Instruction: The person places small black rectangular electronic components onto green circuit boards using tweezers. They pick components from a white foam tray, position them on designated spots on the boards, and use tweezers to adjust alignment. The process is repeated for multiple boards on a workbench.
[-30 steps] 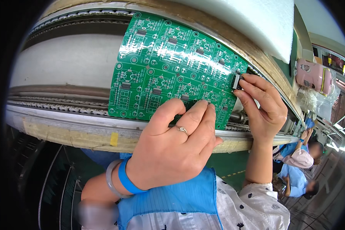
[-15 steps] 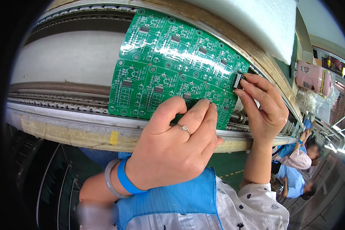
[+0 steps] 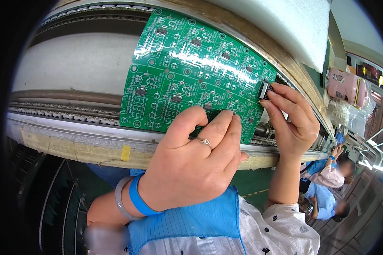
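A green circuit board panel [image 3: 157, 80] lies across the conveyor rails, with several small black chips [image 3: 176, 98] on it and figure-eight outlines printed in white. My left hand [image 3: 195, 157] bends over the panel's near edge. Its fingertips are drawn together on the board, and whatever they may hold is hidden beneath them. At the panel's right end, my right hand [image 3: 295, 117] pinches a small block-shaped digit display [image 3: 264, 90], black with a white side, between thumb and fingers. The display is tilted; I cannot tell whether it touches the board.
A chain rail [image 3: 64, 117] runs along the near side, bordered by a taped ledge [image 3: 72, 148]. White foam [image 3: 293, 25] stands beyond the far rail. To the right are a pink case [image 3: 348, 87], a clear plastic bag [image 3: 349, 114] and other people [image 3: 323, 199] working.
Hardly anything differs. Both hands keep their places, with the display still pinched in my right hand; the view has shifted very slightly.
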The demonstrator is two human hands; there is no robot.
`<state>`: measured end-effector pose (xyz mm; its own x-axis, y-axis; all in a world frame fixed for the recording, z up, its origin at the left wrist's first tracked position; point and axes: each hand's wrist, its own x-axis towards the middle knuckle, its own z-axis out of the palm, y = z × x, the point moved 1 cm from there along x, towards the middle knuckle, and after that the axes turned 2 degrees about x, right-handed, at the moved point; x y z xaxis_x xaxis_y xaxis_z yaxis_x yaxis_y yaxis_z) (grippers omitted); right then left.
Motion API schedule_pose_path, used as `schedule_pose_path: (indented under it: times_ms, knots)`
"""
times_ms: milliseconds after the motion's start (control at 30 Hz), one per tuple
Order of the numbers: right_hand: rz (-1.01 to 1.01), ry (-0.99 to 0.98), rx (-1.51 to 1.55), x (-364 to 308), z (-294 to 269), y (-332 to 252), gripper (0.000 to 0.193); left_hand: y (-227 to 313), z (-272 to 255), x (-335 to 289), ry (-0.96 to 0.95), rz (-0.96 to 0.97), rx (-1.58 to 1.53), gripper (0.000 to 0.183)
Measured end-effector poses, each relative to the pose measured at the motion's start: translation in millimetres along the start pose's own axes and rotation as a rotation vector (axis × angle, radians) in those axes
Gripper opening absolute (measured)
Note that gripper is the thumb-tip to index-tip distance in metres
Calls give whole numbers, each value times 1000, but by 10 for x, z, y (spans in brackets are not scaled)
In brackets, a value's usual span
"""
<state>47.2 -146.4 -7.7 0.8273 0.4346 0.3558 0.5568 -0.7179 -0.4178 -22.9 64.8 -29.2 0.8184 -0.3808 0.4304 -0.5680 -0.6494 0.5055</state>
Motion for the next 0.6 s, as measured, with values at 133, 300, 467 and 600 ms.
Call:
schedule_pose_path:
  times_ms: [133, 300, 467, 600]
  knots:
    - [-6, 7, -16, 0, 0, -10, 24, 9, -1, 3, 8, -2, 0, 30]
    - [-4, -1, -32, 14, -1, -20, 23, 14, 11, 2, 15, -11, -6, 30]
    - [-3, -8, -34, 22, -13, -38, 24, 17, 12, 3, 19, -15, 0, 30]
    - [-8, -11, -32, 19, -17, -32, 24, 21, 24, 5, 30, -19, 2, 30]
